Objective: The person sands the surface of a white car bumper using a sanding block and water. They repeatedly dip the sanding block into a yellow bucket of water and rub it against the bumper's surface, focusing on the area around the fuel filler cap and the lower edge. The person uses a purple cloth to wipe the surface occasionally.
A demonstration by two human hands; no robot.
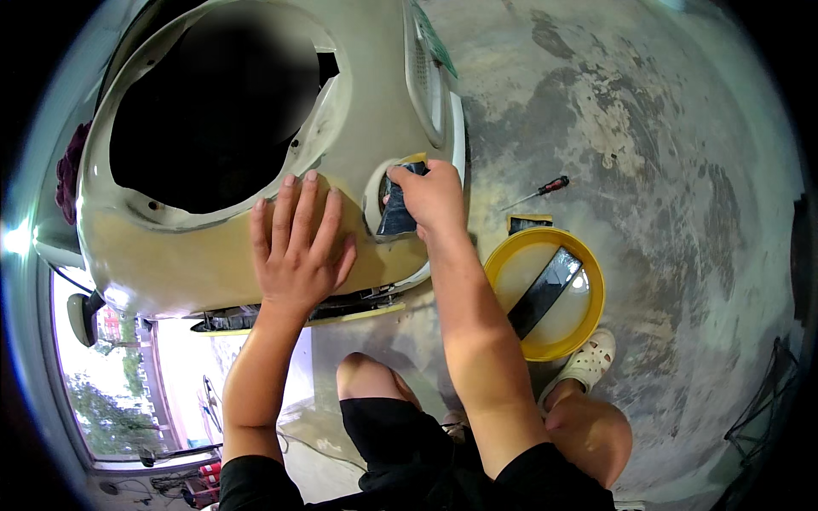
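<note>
A car body panel (170,255) in beige and tan, with a large dark round opening, fills the upper left. My left hand (300,247) lies flat on it below the opening, fingers stretched out and holding nothing. To its right, my right hand (434,200) grips a dark sheet of sandpaper (396,213), thumb on top. The sandpaper rests against the panel over an oval recess with a pale rim. A yellowish edge shows above the sheet; whether it is a backing block I cannot tell.
At right, a yellow basin (599,298) holds cloudy water and a long dark strip (545,294). Beside its far rim lies a small dark pad with a yellow edge (530,222). Farther off, a screwdriver (554,185) lies on the stained floor. My shoe (590,362) is next to the basin.
</note>
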